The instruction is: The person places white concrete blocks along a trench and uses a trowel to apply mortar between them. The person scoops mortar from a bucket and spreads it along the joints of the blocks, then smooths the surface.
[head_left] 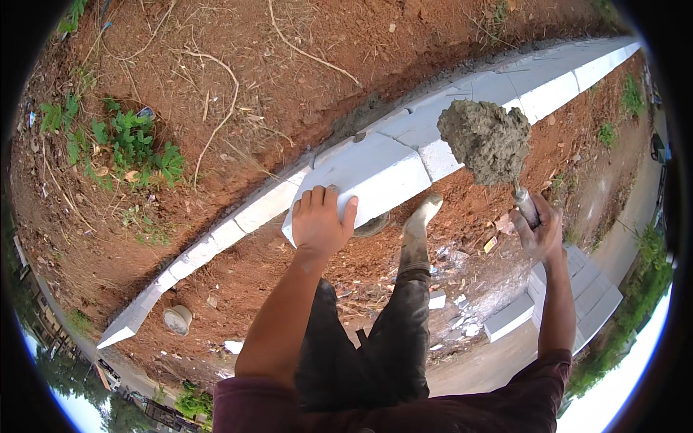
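Note:
My left hand (321,220) is on the near left part of a white rectangular block (379,169), its fingers over the upper edge and its thumb apart on the face. That block lies along the low white block wall (545,94), its near side jutting toward my legs. In my right hand (540,231) is a trowel's handle (527,209), gripped in closed fingers. A thick heap of wet grey mortar (485,141) covers the trowel's blade and hides it. The loaded trowel is above the wall's near edge, right of the block.
Reddish soil (303,43) borders the wall, with roots and a green plant (137,144) at the far left. A bucket (177,320) lies near left. Stacked white blocks (577,289) stand at the right beside a pale path. White rubble (462,325) is scattered near my legs.

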The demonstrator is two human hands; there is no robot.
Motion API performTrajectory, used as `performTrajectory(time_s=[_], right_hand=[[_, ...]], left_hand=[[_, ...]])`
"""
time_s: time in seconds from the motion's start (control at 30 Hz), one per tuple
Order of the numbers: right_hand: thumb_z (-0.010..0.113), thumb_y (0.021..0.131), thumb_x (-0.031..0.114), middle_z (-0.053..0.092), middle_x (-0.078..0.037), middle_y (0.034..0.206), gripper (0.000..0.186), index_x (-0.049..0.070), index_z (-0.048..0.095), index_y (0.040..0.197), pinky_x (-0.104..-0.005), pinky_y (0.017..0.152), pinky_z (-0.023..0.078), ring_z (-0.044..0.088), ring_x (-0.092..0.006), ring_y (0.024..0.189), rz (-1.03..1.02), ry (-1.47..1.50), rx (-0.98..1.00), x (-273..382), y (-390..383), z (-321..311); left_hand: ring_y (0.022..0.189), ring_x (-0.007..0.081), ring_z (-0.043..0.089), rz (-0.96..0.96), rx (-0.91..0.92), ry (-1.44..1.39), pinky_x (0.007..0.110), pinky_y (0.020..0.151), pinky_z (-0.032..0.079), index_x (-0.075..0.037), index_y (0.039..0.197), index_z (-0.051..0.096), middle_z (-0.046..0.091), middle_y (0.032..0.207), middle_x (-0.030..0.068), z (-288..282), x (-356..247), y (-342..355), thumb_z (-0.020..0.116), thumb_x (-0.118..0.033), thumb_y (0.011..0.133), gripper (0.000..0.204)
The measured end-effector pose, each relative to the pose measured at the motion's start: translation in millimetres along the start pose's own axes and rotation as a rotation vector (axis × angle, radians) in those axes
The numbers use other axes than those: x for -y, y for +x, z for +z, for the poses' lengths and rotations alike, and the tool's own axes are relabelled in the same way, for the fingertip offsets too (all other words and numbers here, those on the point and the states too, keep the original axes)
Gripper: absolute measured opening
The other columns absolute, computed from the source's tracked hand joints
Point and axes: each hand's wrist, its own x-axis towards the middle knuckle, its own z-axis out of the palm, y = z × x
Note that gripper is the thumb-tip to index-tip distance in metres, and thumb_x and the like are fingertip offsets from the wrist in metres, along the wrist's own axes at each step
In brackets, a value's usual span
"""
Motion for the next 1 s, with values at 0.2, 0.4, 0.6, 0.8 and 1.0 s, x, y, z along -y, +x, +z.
performTrajectory(time_s=[0.2,0.4,0.6,0.8,1.0], right_hand=[[0.071,0.086,0.028,0.070,-0.016,0.088,0.033,0.003,0.065,0.107,-0.0453,0.066,0.058,0.070,-0.0361,0.073,-0.474,-0.560,0.031,-30,155,-36],[0.070,0.087,0.028,0.070,-0.011,0.100,0.035,0.008,0.061,0.114,-0.0426,0.077,0.058,0.070,-0.0321,0.092,-0.689,-0.808,0.111,-9,221,-11],[0.073,0.086,0.028,0.070,-0.013,0.098,0.034,0.009,0.063,0.112,-0.0461,0.070,0.057,0.071,-0.0350,0.085,-0.539,-0.652,0.069,-7,208,-21],[0.078,0.088,0.023,0.058,-0.012,0.063,0.027,0.002,0.064,0.097,-0.0343,0.049,0.043,0.053,-0.0206,0.049,-0.291,-0.166,0.083,14,157,-21],[0.079,0.088,0.024,0.053,-0.006,0.063,0.029,0.000,0.064,0.091,-0.0325,0.049,0.038,0.045,-0.0130,0.052,-0.180,0.080,0.156,26,72,11]], left_hand=[[0.092,0.0353,0.062,-0.046,-0.007,-0.017,0.047,0.080,0.049,-0.001,0.105,0.068,0.064,0.097,0.0152,-2,-6,2,0.062,-0.042,0.092,0.044],[0.091,0.0357,0.062,-0.103,0.017,0.005,0.046,0.080,0.051,-0.002,0.107,0.068,0.064,0.098,0.0149,-7,-5,-1,0.062,-0.045,0.091,0.046],[0.092,0.0345,0.061,-0.109,-0.002,-0.025,0.046,0.083,0.049,-0.003,0.106,0.068,0.064,0.100,0.0140,-6,-5,-3,0.063,-0.046,0.090,0.046],[0.093,0.0327,0.061,-0.113,-0.009,-0.032,0.046,0.083,0.049,-0.003,0.102,0.068,0.064,0.099,0.0134,-5,-1,-7,0.064,-0.046,0.090,0.045],[0.088,0.0320,0.061,-0.131,-0.095,-0.078,0.044,0.081,0.050,-0.002,0.097,0.070,0.064,0.094,0.0134,-1,0,-10,0.065,-0.046,0.090,0.044]])
